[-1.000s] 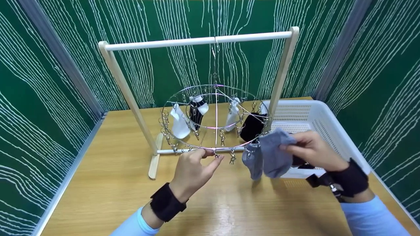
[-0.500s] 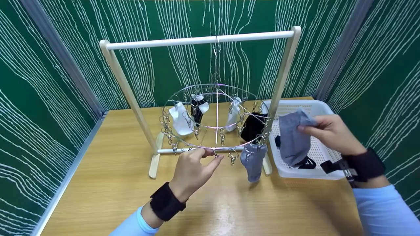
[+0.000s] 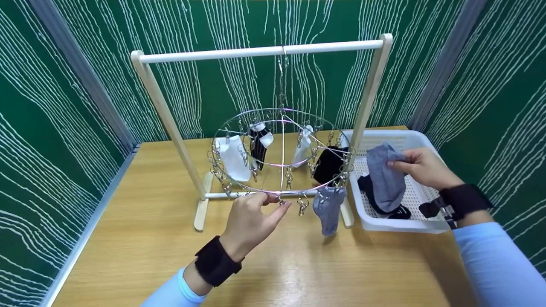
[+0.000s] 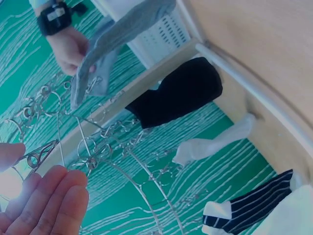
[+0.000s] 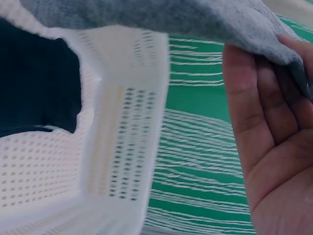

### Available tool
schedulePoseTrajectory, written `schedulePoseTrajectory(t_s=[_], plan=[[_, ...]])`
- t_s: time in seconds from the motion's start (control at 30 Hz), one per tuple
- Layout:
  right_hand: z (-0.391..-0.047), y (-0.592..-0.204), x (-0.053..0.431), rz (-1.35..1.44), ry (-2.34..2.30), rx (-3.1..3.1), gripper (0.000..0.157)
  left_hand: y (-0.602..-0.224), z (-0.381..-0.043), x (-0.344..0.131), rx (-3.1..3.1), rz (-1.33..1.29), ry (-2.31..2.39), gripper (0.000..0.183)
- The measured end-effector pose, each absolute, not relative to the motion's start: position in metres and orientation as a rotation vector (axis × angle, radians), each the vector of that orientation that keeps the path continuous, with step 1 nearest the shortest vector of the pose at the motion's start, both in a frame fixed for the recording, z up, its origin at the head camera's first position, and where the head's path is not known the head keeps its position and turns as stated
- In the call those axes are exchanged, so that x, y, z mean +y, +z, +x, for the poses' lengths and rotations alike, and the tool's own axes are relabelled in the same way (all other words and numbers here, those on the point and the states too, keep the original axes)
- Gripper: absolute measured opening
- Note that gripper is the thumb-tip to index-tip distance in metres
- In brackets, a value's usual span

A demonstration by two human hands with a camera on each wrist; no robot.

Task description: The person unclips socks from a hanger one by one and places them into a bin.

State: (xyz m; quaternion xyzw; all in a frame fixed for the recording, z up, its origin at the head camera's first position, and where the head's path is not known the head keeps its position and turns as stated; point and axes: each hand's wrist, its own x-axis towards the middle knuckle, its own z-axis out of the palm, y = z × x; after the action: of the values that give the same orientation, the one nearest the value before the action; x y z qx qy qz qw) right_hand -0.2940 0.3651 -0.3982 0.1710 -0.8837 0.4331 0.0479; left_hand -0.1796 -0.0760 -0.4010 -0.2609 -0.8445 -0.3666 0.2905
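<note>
two grey socks show. one, the held sock [image 3: 387, 179], hangs from the right hand [image 3: 428, 167], whose thumb and fingers pinch its upper end over the basket [image 3: 401, 226]. whether its lower end touches the black cloth [image 5: 39, 83] lying in the basket, i cannot tell. the left hand [image 3: 251, 217] pinches a metal clip [image 4: 34, 159] at the near edge of the ring hanger [image 3: 282, 165], thumb on one side, fingers on the other.

the second grey sock [image 3: 329, 211] hangs from the ring hanger, between the left hand and the basket. further round hang a black sock [image 3: 328, 164], a white sock [image 3: 303, 149], a striped sock [image 3: 258, 147] and, at the left, a wider white sock [image 3: 234, 160]. the ring hanger is hooked over the top bar [image 3: 213, 55] of a stand [image 3: 164, 115] on the table [image 3: 149, 238]; the basket sits at the stand's right. a black band [image 3: 217, 261] wraps each wrist, with a light blue sleeve [image 3: 499, 256] behind it. green walls [image 3: 179, 85] with wavy white lines rise behind.
</note>
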Motion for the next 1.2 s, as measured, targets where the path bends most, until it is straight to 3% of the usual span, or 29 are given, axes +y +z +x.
schedulePoseTrajectory(t_s=[0.23, 0.6, 1.2], plan=[[-0.312, -0.407, 0.366, 0.488, 1.406, -2.836, 0.019, -0.400, -0.180, -0.075, -2.250, -0.710, -0.979, 0.020], [-0.337, -0.420, 0.362, 0.481, 1.351, -3.077, 0.016, -0.402, -0.182, -0.074, -2.219, -0.709, -0.969, 0.020], [-0.355, -0.443, 0.364, 0.476, 0.892, -3.235, 0.014, -0.401, -0.182, -0.073, -2.248, -0.721, -0.997, 0.019]])
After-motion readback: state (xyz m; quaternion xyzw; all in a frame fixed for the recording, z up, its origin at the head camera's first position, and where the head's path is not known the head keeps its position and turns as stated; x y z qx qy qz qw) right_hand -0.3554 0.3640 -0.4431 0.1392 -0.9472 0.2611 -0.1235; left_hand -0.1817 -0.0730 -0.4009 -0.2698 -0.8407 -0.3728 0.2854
